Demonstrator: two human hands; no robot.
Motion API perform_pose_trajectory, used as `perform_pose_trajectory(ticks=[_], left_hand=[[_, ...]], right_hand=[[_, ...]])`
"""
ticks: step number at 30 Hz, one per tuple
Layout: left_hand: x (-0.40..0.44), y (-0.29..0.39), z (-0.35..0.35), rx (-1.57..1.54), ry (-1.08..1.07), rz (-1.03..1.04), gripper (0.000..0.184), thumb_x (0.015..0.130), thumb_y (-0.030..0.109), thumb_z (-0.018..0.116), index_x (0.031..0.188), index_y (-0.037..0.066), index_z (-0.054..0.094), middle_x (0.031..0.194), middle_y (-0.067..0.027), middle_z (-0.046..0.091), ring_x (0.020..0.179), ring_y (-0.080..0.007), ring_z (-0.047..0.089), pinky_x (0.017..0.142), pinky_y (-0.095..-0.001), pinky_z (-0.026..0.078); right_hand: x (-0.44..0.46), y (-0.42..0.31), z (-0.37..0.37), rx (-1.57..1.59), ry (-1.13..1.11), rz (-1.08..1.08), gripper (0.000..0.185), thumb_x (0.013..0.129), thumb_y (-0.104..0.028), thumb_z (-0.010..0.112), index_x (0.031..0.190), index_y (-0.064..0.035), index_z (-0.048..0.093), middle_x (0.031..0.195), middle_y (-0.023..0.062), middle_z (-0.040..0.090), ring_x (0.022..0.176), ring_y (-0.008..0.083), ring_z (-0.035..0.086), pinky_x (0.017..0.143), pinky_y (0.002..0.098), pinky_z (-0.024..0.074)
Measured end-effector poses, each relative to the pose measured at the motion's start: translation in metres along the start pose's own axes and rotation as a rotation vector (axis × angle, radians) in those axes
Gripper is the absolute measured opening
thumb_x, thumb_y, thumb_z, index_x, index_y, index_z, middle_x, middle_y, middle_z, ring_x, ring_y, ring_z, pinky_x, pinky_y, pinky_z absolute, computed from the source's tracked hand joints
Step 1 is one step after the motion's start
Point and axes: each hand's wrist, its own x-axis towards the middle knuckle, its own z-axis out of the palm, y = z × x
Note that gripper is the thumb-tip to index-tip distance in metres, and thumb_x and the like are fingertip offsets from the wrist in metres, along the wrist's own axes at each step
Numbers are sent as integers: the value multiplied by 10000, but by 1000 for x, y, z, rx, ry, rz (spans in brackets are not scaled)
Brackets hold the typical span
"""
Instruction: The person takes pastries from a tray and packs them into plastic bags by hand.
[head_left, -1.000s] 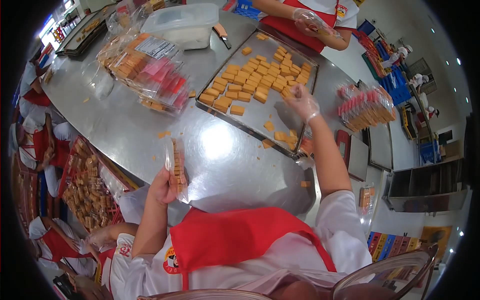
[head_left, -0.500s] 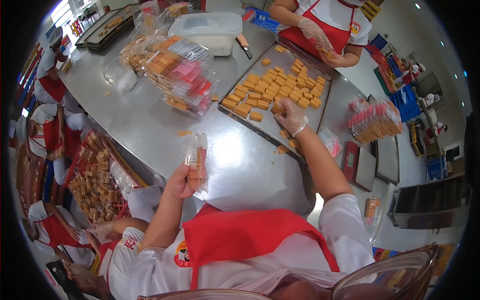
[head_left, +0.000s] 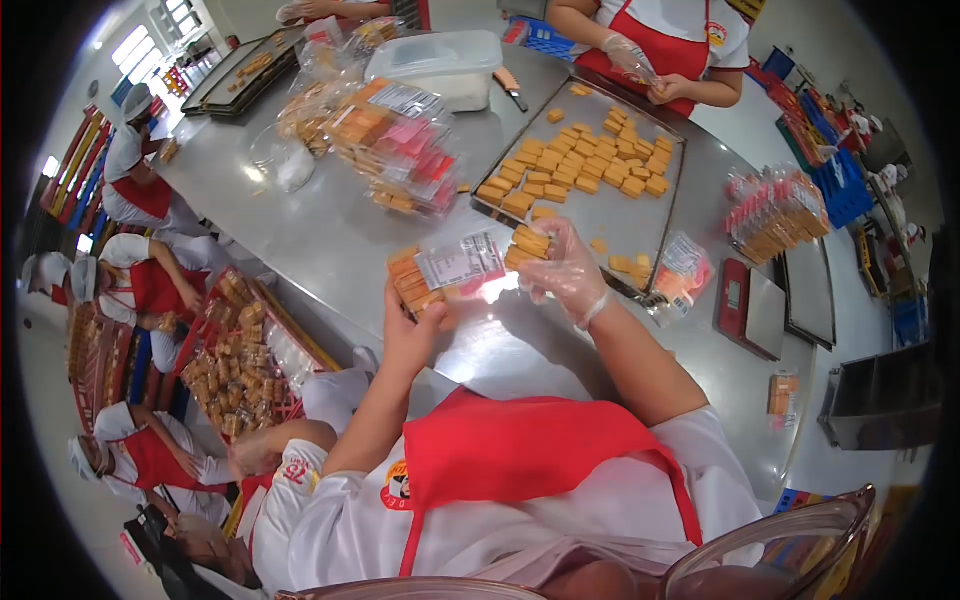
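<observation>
My left hand (head_left: 410, 335), bare, is closed around a clear plastic pack (head_left: 462, 262) with a printed white label. Rectangular orange-brown biscuits fill the end of the pack nearest my palm. In my right hand (head_left: 572, 275), which wears a clear plastic glove, is a small stack of biscuits (head_left: 528, 245). That stack is at the pack's other end; whether it is inside the opening I cannot tell. Beyond my right hand lies a metal tray (head_left: 628, 222) with many loose biscuits (head_left: 580, 160) on it.
Filled packs (head_left: 395, 140) are heaped at the table's far left, beside a lidded plastic tub (head_left: 440, 65) and a knife (head_left: 510, 88). Rightward are more packs (head_left: 778, 215) and a red scale (head_left: 748, 308). A co-worker (head_left: 665, 55) in a red apron stands across the tray.
My right hand has come off the tray toward me with a stack of biscuits. My left hand has raised and turned the pack sideways toward it. The view has shifted slightly.
</observation>
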Motion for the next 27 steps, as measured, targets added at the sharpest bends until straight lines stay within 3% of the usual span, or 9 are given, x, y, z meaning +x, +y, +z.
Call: perform_pose_trajectory(ticks=[1, 5, 10, 16, 19, 22, 24, 26, 27], left_hand=[[1, 4, 2, 6, 26, 50, 736, 724, 263, 674, 1260, 9, 238, 1128, -105, 453, 1030, -193, 482, 857, -318, 422], [0, 11, -9, 111, -20, 82, 772, 745, 188, 661, 1303, 3, 161, 1167, -118, 440, 1038, -195, 480, 894, -300, 391], [2, 16, -23, 58, -140, 8, 803, 721, 216, 693, 1303, 4, 182, 1166, -107, 447, 1030, -191, 487, 878, -294, 400], [-1, 29, -14, -183, -2, 49, 809, 687, 205, 723, 1303, 25, 230, 1173, -94, 445, 1044, -190, 481, 875, -323, 405], [-1, 29, -23, 17, -219, 123, 817, 681, 205, 729, 1303, 21, 233, 1163, -113, 452, 1052, -193, 480, 832, -322, 438], [3, 56, -27, 772, 36, 483, 810, 669, 178, 739, 1292, 10, 250, 1123, -138, 483, 1014, -199, 509, 787, -306, 455], [-3, 84, -30, 586, 292, 583, 708, 676, 75, 721, 1252, -10, 317, 949, -125, 574, 809, -186, 595, 731, -291, 465], [2, 91, -48, 521, 166, 703, 664, 690, 61, 699, 1251, 29, 344, 909, -105, 590, 756, -186, 610, 680, -283, 476], [2, 103, -42, 716, 30, 654, 662, 687, 60, 697, 1254, 58, 355, 904, -99, 590, 750, -200, 611, 666, -285, 478]], right_hand=[[-1, 3, 5, -72, -25, -40, 465, 737, -50, 621, 1104, -118, 344, 783, 57, 535, 608, 104, 498, 453, 215, 389], [-12, -12, 13, -113, -108, 160, 444, 735, -56, 635, 1100, -111, 388, 804, 72, 550, 609, 91, 496, 459, 206, 379], [-19, -13, 5, 190, -139, 199, 463, 730, -49, 634, 1114, -109, 382, 819, 98, 564, 584, 97, 498, 452, 198, 371], [-25, -13, 2, 226, -259, 269, 473, 717, -35, 632, 1115, -104, 387, 854, 121, 576, 575, 120, 516, 444, 201, 375], [-27, -17, 3, 179, -276, 249, 474, 709, -21, 625, 1112, -101, 389, 879, 132, 581, 583, 129, 519, 449, 209, 378], [-27, -16, 8, 138, -123, 106, 453, 706, -5, 606, 1101, -98, 404, 788, 83, 548, 580, 120, 499, 461, 226, 371], [-26, -14, 9, 155, -13, 38, 450, 701, 2, 601, 1096, -103, 411, 744, 60, 532, 578, 116, 490, 465, 233, 364], [-23, -9, 0, 215, 76, 22, 463, 694, 6, 603, 1096, -115, 410, 758, 66, 532, 581, 118, 492, 464, 234, 358], [-21, -5, -7, 234, 110, 28, 462, 691, 18, 596, 1083, -130, 400, 786, 73, 531, 583, 122, 493, 462, 238, 350]])
